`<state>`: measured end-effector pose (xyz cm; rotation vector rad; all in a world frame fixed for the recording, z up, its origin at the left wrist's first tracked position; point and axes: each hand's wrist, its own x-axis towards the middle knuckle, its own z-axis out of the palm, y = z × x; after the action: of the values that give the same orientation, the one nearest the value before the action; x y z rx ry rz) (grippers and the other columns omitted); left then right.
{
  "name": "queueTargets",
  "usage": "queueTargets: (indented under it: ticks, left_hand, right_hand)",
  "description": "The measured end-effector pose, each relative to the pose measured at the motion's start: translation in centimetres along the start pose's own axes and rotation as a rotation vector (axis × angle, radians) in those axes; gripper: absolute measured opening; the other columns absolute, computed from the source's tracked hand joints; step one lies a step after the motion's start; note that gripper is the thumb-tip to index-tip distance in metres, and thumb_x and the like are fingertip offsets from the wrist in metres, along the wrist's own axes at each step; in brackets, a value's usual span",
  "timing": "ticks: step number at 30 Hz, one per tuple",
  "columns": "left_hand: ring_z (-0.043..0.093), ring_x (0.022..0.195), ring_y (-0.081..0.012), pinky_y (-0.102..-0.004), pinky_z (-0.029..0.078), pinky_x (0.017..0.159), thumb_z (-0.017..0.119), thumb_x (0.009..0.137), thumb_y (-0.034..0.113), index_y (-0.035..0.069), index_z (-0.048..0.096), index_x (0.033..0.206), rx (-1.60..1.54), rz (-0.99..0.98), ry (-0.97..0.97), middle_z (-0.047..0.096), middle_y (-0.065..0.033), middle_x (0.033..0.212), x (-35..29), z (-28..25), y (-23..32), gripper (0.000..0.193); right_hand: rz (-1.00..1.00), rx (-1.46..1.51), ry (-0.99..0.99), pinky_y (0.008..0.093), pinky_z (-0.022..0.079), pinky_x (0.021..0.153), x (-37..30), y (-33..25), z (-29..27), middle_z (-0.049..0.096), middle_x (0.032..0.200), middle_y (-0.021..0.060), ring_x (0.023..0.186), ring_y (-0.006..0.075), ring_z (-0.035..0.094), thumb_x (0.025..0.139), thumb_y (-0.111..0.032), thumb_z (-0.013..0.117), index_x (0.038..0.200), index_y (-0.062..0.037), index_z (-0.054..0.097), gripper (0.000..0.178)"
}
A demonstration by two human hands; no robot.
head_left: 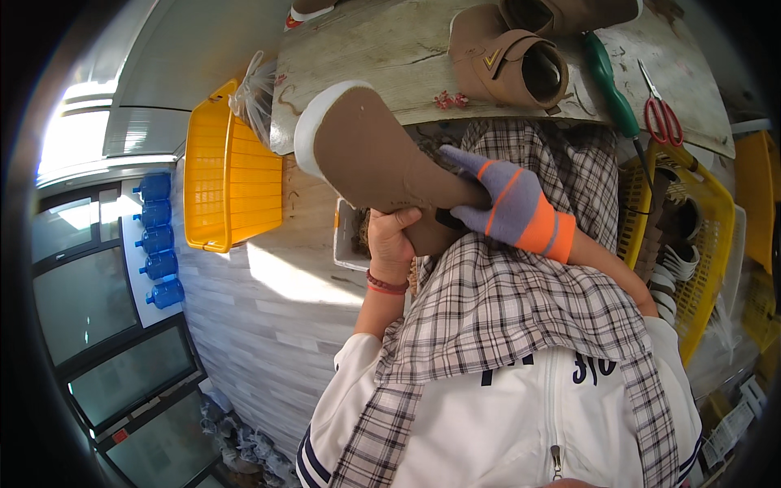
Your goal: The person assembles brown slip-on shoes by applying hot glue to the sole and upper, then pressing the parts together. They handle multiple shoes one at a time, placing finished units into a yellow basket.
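A brown shoe (366,146) with a white toe edge is held in front of my lap, its toe pointing to the far left. My bare left hand (392,240), with a red bracelet at the wrist, grips its near side, the thumb lying on the brown surface. Wearing a purple and orange glove, my right hand (512,207) is closed round the other end, fingers along its far side. The shoe hides some fingertips. Beyond them, a brown shoe with a strap (476,65) stands on the worn table (374,49), and another brown shoe (598,12) lies behind it.
A green-handled tool (606,77) and red-handled scissors (663,122) lie at the table's right. At my right is a yellow basket (700,313) of shoes. A yellow crate (244,191), a clear plastic bag (259,98) and blue water bottles (160,264) are at the left.
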<state>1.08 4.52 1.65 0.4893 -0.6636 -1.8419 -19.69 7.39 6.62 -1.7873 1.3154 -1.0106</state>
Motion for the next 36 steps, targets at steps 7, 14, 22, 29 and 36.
queueTargets:
  ticks: [7,14,22,29,36]
  left_hand:
    - [0.062,0.103,-0.0242,-0.0352,0.051,0.092,0.062,0.081,-0.009,0.000,0.058,0.116,0.081,-0.029,0.217,0.064,-0.0124,0.112,0.7,1.5,0.5,0.037]
    - [0.063,0.102,-0.0244,-0.0365,0.053,0.090,0.060,0.082,-0.009,-0.001,0.055,0.116,0.090,-0.099,0.242,0.063,-0.0144,0.113,1.2,1.7,1.3,0.035]
    - [0.064,0.101,-0.0254,-0.0378,0.054,0.089,0.058,0.083,-0.010,-0.002,0.053,0.118,0.032,-0.199,0.162,0.063,-0.0160,0.114,1.6,1.7,2.1,0.035]
    - [0.064,0.101,-0.0259,-0.0373,0.054,0.089,0.057,0.083,-0.012,-0.005,0.052,0.118,0.112,-0.255,0.122,0.062,-0.0169,0.115,2.3,2.3,2.8,0.035]
    - [0.064,0.101,-0.0259,-0.0367,0.053,0.090,0.058,0.084,-0.008,-0.007,0.053,0.118,0.284,-0.266,0.130,0.062,-0.0180,0.115,3.2,3.7,3.1,0.034]
  right_hand:
    - [0.102,0.759,0.045,0.0323,0.034,0.108,-0.8,3.9,-0.5,0.052,0.132,0.0139,0.126,0.0212,0.047,0.090,-0.017,0.060,0.139,-0.0009,0.041,0.054]
    - [-0.251,0.463,-0.256,0.0419,0.035,0.108,-0.8,5.4,-4.4,0.058,0.126,0.0128,0.128,0.0297,0.046,0.074,0.009,0.051,0.110,-0.0024,0.064,0.040]
    - [-0.443,0.095,-0.363,0.0432,0.041,0.102,1.2,4.3,-6.3,0.064,0.116,0.0094,0.118,0.0296,0.054,0.068,0.004,0.071,0.085,-0.0079,0.064,0.022]
    - [-0.083,0.346,-0.617,0.0293,0.047,0.087,4.5,3.5,-7.7,0.065,0.096,0.0054,0.094,0.0157,0.059,0.085,-0.006,0.064,0.093,-0.0015,0.060,0.009]
    - [-0.007,0.078,-0.698,0.0272,0.046,0.076,6.6,1.2,-6.4,0.060,0.084,0.0029,0.079,0.0100,0.052,0.088,-0.010,0.062,0.094,-0.0003,0.060,0.012]
